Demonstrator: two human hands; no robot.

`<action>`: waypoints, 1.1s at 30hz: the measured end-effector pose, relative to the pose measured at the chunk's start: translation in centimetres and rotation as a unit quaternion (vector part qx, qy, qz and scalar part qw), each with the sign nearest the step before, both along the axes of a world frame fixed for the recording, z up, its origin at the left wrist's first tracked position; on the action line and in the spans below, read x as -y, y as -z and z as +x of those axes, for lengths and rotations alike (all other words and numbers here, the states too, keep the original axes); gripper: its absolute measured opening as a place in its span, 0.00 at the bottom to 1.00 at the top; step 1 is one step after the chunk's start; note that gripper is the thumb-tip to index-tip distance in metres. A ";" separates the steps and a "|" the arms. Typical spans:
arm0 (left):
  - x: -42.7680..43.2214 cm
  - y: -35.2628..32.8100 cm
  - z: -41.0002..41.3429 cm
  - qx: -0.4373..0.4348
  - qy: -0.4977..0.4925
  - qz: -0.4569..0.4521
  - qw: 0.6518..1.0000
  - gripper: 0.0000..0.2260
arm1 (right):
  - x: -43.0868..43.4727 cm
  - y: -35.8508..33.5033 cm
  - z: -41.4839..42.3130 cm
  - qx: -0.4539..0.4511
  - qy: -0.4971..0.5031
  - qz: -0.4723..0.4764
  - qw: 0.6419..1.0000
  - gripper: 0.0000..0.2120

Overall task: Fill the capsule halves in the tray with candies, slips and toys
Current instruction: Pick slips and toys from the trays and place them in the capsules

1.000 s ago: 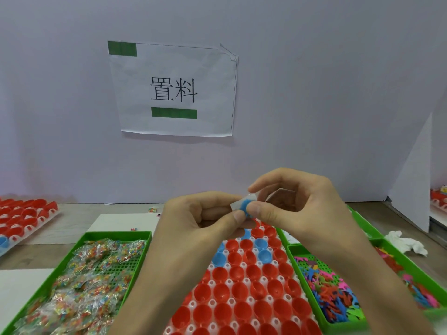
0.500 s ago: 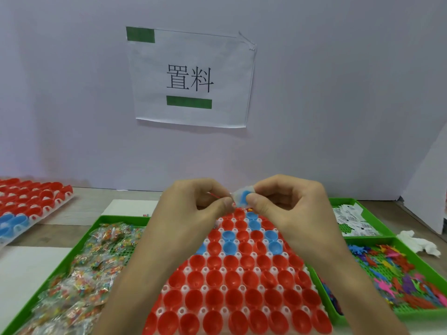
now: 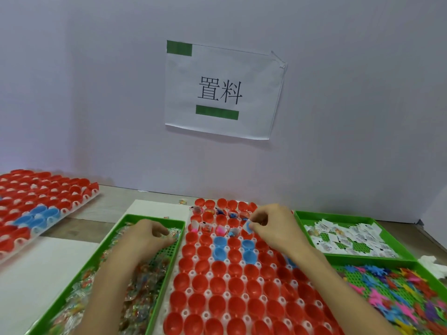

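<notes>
Tabletop: right hand pinches packet over capsule tray; left hand among candies, grip unclear.

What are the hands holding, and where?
The right hand pinches a small blue-white packet by its right edge. The left hand touches the candies; hold unclear.

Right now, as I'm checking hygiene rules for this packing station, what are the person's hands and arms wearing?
Nothing that shows. The left hand and the right hand are bare, without gloves, and I see no rings. From the wrists down to the lower edge of the picture there is no sleeve, watch or bracelet in view.
</notes>
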State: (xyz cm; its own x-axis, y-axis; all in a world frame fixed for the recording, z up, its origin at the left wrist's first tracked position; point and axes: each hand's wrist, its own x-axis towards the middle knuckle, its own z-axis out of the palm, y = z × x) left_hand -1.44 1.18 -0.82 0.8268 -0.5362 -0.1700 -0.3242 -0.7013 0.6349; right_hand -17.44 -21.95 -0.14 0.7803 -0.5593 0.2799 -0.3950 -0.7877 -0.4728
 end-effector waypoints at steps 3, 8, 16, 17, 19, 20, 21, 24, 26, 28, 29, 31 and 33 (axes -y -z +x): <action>0.2 0.4 0.2 0.003 -0.010 -0.001 1.000 0.15 | 0.3 0.8 1.0 -0.025 0.002 -0.017 1.000 0.04; 0.6 1.1 0.2 0.013 -0.036 0.001 0.999 0.15 | 0.5 1.6 1.9 -0.073 0.013 -0.005 0.997 0.03; 0.7 2.4 0.7 0.047 -0.078 -0.026 0.996 0.07 | 0.9 1.5 2.5 -0.110 0.006 0.032 0.993 0.01; 0.6 2.5 0.7 0.054 -0.086 -0.037 0.994 0.06 | 1.0 1.3 2.5 -0.112 0.001 0.035 0.993 0.01; 0.6 2.6 0.6 0.057 -0.093 -0.052 0.993 0.07 | 1.0 1.1 2.3 -0.112 -0.007 0.034 0.993 0.02; 0.6 2.7 0.6 0.056 -0.091 -0.054 0.993 0.07 | 1.0 1.0 2.2 -0.110 -0.009 0.032 0.993 0.03; 0.6 2.8 0.7 0.055 -0.088 -0.054 0.993 0.08 | 1.1 1.0 2.0 -0.105 -0.010 0.028 0.994 0.04; 0.6 2.7 0.6 0.057 -0.073 -0.045 0.995 0.08 | 1.2 0.9 1.6 -0.091 -0.015 0.027 0.995 0.06; 0.7 2.7 0.6 0.064 -0.067 -0.044 0.995 0.07 | 1.4 0.7 1.2 -0.063 -0.013 0.044 0.997 0.06; 0.7 2.7 0.5 0.067 -0.075 -0.052 0.994 0.05 | 2.0 0.3 0.5 -0.014 0.003 0.072 0.997 0.02; 0.8 2.7 0.4 0.066 -0.081 -0.057 0.993 0.04 | 2.5 0.2 0.0 0.007 0.015 0.077 0.997 0.03; 0.9 2.8 0.4 0.062 -0.088 -0.058 0.993 0.05 | 3.9 0.0 -1.4 0.032 0.047 0.070 0.996 0.05; 1.0 2.8 0.5 0.067 -0.092 -0.051 0.992 0.06 | 6.0 -0.1 -3.4 0.056 0.085 0.067 0.993 0.06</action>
